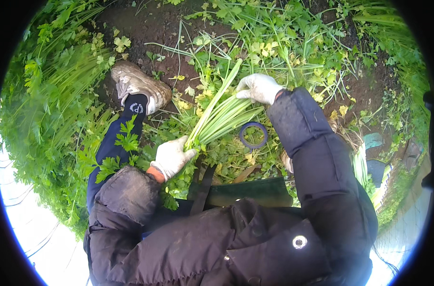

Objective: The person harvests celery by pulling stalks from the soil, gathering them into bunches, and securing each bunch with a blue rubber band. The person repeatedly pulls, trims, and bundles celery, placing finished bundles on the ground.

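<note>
A fan of pale green celery stalks (222,119) lies between my hands, spreading up and to the right. My left hand (173,157), in a white glove, is closed around the narrow, gathered end. Leafy tops (127,139) show to the left of that wrist; whether they belong to this bunch I cannot tell. My right hand (259,89), also in a white glove, is closed with its fingertips pinching at the upper right edge of the stalks. Just below it, a blue-purple roll of tape (253,135) lies on the cut leaves.
Tall standing celery (50,105) fills the left side. Loose stalks and yellowed leaves (269,47) litter the brown soil (145,28). My muddy shoe (138,86) is planted at upper left. Beyond my right arm lie pale stalks (360,164). A dark green cloth-like piece (248,191) is before me.
</note>
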Demonstrator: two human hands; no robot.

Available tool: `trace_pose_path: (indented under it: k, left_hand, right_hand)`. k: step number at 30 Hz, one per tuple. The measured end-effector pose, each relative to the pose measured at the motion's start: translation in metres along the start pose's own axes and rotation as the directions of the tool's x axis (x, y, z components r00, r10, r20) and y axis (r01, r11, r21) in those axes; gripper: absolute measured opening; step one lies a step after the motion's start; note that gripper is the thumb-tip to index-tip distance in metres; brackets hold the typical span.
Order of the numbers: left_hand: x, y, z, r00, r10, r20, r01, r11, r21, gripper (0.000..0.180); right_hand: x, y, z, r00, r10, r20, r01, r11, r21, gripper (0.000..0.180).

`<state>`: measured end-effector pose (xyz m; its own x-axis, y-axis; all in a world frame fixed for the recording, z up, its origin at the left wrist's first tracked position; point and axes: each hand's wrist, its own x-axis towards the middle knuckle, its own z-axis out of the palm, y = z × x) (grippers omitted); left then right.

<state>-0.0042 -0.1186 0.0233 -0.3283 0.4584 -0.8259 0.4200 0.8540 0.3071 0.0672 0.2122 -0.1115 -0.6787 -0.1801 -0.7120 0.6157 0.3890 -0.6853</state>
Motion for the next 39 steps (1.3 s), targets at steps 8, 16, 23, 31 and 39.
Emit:
trace_pose_path:
  k: [8,16,23,31,39]
  left_hand:
    - [0.001,-0.005,0.006,0.989,0.127,-0.070,-0.123,0.991,0.056,0.053]
    - [-0.001,0.002,-0.001,0.995,0.087,-0.054,-0.089,0.995,-0.043,0.057]
    - [-0.001,0.005,0.002,0.992,-0.016,0.129,0.079,0.858,-0.508,0.044]
    - [-0.013,0.033,-0.025,0.948,0.209,0.241,0.142,0.399,-0.906,0.045]
    - [-0.085,0.088,-0.027,0.900,0.417,-0.127,-0.341,0.492,-0.801,0.043]
  right_hand:
    - [-0.008,-0.002,-0.006,0.996,0.066,0.051,-0.079,0.945,0.319,0.026]
    - [-0.028,-0.004,-0.003,0.975,0.138,-0.176,0.039,0.670,0.741,0.014]
    - [-0.054,0.005,-0.060,0.424,0.422,-0.802,0.705,0.402,0.584,0.025]
    - [-0.094,-0.003,0.104,0.838,-0.215,0.501,-0.184,0.753,0.632,0.083]
    - [-0.095,-0.108,0.081,0.783,-0.329,-0.527,0.435,-0.315,0.843,0.112]
